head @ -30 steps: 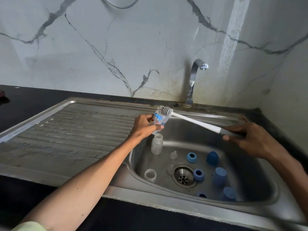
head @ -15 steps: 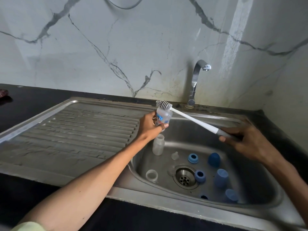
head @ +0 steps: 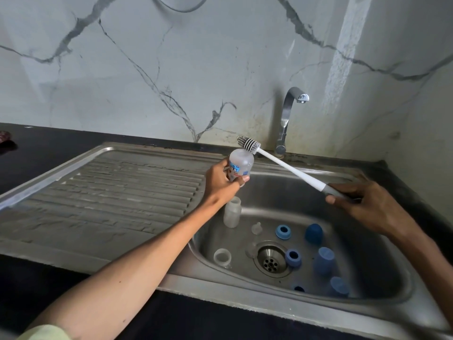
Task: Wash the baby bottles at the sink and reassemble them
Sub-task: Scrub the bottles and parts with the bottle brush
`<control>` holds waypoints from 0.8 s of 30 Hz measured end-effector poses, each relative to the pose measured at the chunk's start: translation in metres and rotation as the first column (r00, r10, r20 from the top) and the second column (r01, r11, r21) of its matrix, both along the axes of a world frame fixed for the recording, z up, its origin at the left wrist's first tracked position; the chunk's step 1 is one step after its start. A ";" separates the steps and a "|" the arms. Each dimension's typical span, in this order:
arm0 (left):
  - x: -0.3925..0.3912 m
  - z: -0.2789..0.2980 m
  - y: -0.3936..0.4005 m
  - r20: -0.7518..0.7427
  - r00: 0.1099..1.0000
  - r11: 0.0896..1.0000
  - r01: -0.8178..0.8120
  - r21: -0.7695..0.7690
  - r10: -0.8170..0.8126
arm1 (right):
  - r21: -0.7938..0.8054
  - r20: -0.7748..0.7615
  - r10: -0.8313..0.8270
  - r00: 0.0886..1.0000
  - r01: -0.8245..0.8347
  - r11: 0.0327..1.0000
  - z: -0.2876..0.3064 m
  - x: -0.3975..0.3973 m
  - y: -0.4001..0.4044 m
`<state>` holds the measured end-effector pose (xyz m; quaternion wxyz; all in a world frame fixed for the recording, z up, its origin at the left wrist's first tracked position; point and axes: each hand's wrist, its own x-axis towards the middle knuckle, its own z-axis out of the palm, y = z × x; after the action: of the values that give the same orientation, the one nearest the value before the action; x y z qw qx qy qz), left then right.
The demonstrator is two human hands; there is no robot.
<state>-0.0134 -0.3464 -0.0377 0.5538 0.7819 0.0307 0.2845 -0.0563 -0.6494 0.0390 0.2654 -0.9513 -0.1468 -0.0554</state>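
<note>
Over the sink (head: 367,298), a bottle (head: 241,165) is gripped by the left hand (head: 221,184), a brush (head: 282,163) clasped in the right hand (head: 367,204), for scrubbing.

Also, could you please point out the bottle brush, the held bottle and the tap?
bottle brush (head: 248,144): head view, bristle head.
held bottle (head: 241,164): head view, upper body.
tap (head: 287,106): head view, curved neck.

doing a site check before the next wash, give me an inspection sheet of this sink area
surface: steel sink with ribbed drainboard, set in a black counter.
job's things: bottle in left hand; brush in right, bristles beside the bottle; two open bottles, blue caps and rings in the basin.
clutter: dark object at far left of the counter.
grippers: left hand grips bottle; right hand grips brush handle.
cables: nothing seen.
surroundings: marble wall, tap not running.
</note>
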 end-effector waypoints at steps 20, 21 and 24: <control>-0.001 0.001 0.003 -0.011 0.997 0.934 0.071 -0.351 -0.080 | 0.040 -0.087 0.060 0.994 -0.056 0.998 -0.006 0.003 0.004; -0.002 0.001 0.000 -0.008 0.993 0.922 0.105 -0.372 -0.117 | 0.042 -0.080 0.061 0.995 -0.058 0.997 -0.008 0.003 0.005; -0.001 0.006 -0.008 0.031 0.981 0.836 0.181 -0.518 -0.193 | 0.055 -0.096 0.075 0.993 -0.069 0.996 -0.007 0.001 0.008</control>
<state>-0.0149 -0.3545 -0.0318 0.7684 0.6063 0.0358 0.2016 -0.0557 -0.6413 0.0317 0.2988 -0.9397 -0.1663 -0.0028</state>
